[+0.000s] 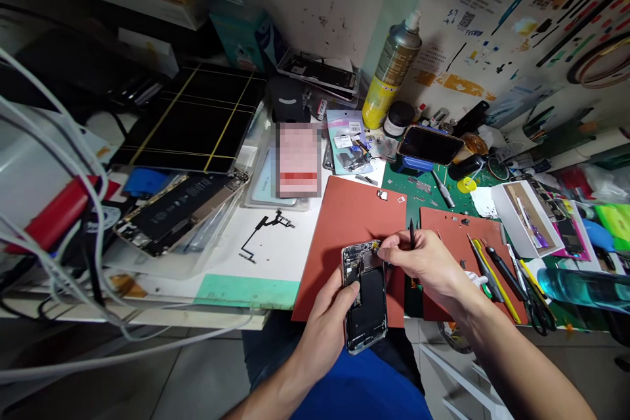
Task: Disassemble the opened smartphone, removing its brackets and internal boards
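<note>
My left hand (pixel 327 315) grips an opened smartphone (pixel 369 312) by its left side, thumb over the inside edge. The phone's back lies toward the mat, with its dark battery area and small metal parts exposed. At the phone's top right corner, the fingertips of my right hand (pixel 420 259) are pinched together. What they hold, if anything, is too small to make out. A thin black pointed tool (pixel 412 235) shows beside the right fingers; whether it is in the hand or lies behind it, I cannot tell. Under the phone is a reddish-brown mat (pixel 354 210).
A black flex cable (pixel 260 230) lies on the white surface to the left. Tweezers and screwdrivers (pixel 485 269), scissors (pixel 539 315) and a second red mat (pixel 438 223) are at right. Behind stand a spray can (pixel 394 69) and a propped phone (pixel 430 144). White cables (pixel 98 223) hang at left.
</note>
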Available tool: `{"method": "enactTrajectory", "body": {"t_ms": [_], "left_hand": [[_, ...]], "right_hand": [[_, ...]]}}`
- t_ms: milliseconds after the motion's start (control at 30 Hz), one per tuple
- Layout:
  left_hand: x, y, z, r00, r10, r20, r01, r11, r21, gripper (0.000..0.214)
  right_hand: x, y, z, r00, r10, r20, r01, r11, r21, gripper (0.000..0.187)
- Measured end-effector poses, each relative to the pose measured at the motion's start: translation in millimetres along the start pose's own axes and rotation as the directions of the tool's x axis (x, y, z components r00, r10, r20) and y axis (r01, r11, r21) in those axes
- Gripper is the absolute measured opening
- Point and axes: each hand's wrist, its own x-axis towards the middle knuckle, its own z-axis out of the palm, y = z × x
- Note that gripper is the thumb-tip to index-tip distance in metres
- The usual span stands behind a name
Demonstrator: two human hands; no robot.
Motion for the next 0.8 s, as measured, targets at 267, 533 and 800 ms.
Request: {"method": "enactTrajectory", "body": {"t_ms": [267, 533, 800], "left_hand": [[0.4, 1.2, 0.7, 0.999, -0.004, -0.037, 0.004, 1.000, -0.001, 0.047], [-1.1, 7.9, 8.4, 0.993, -0.064, -0.101, 0.056, 0.995, -0.082, 0.053], [-2.1, 14.1, 11.9, 0.988, -0.120, -0.098, 0.101, 0.978, -0.183, 0.066]], "right_hand": [[-1.6, -4.6, -5.1, 0.999, -0.013, 0.043, 0.012, 1.000, 0.011, 0.021], [-11.0, -14.9, -21.5, 0.994, -0.110, 0.020, 0.112, 0.979, -0.170, 0.025], [-20.2, 4.1, -58.2, 0.648, -0.750, 0.133, 0.298, 0.089, -0.950, 0.031]]}}
